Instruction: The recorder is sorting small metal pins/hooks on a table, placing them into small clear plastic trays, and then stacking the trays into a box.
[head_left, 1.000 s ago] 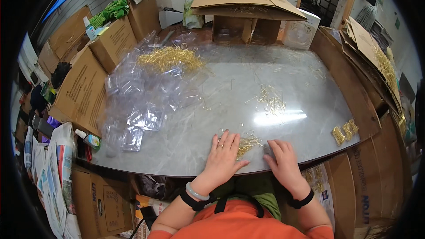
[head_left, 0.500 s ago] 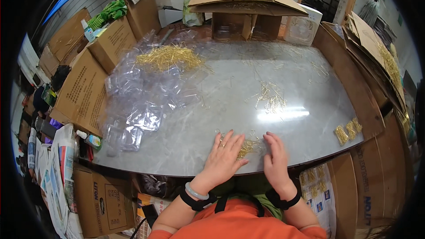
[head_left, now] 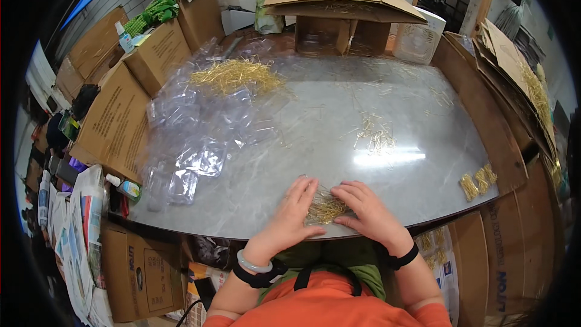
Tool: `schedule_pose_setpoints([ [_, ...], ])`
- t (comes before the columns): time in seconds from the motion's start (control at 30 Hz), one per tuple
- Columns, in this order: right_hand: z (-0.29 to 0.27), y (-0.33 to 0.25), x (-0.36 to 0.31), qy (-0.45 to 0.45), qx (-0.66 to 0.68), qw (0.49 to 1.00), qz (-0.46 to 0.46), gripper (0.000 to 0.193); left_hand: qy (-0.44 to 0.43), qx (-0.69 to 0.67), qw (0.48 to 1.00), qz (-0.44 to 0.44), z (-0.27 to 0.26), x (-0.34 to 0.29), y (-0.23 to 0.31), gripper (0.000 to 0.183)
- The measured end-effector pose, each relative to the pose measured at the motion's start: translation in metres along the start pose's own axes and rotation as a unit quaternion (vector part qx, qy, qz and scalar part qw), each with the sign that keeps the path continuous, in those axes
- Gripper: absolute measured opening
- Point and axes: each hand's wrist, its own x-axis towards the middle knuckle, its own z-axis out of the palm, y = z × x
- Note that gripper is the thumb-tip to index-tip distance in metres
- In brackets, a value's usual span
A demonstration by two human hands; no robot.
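Observation:
A small heap of thin gold wire hooks [head_left: 325, 211] lies on the grey marbled table [head_left: 266, 169] near its front edge. My left hand [head_left: 289, 211] rests along the heap's left side, its fingers stretched forward. From the right, my right hand [head_left: 370, 211] meets the heap with extended fingers, the tips at the wires. Neither hand is wrapped round anything. Farther off, loose gold hooks [head_left: 375, 136] are scattered right of centre, and a larger gold pile [head_left: 236, 76] sits at the far left.
Clear plastic blister shells [head_left: 203, 157] cover the table's left part. Gold bundles [head_left: 478, 183] lie by the right edge. Cardboard boxes [head_left: 112, 124] line the left side; a cardboard shelter [head_left: 345, 1] and white fan [head_left: 419, 39] stand at the back. A wooden board [head_left: 478, 115] borders the right.
My right hand has moved left against the heap, and my left hand has shifted slightly left. The hooks between them are gathered more closely. The view has shifted slightly.

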Motion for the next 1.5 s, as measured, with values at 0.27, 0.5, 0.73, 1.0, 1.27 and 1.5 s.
schedule_pose_setpoints([
  [0.27, 0.006, -0.023, 0.001, 0.044, -0.055, 0.997, -0.014, 0.051, -0.033, 0.090, 0.993, -0.067, -0.024, 0.005, 0.019, 0.090],
  [0.5, 0.021, -0.013, -0.003, 0.081, -0.079, 0.994, -0.005, 0.046, -0.025, -0.109, 0.979, -0.171, -0.010, 0.002, 0.026, 0.082],
  [0.73, 0.006, -0.024, -0.003, 0.060, -0.080, 0.995, -0.030, 0.044, -0.112, 0.162, 0.979, -0.048, -0.045, 0.018, 0.015, 0.089],
  [1.0, 0.015, -0.013, -0.007, 0.056, -0.059, 0.996, -0.034, 0.050, -0.158, 0.099, 0.982, 0.038, -0.028, 0.038, 0.005, 0.082],
  [1.27, 0.013, -0.013, -0.006, 0.121, -0.068, 0.990, 0.013, 0.067, -0.121, 0.035, 0.991, 0.053, -0.004, 0.029, -0.004, 0.058],
  [1.5, -0.006, 0.004, -0.014, 0.021, -0.029, 0.999, 0.010, 0.072, -0.070, 0.013, 0.996, 0.047, 0.004, 0.016, 0.007, 0.067],
])
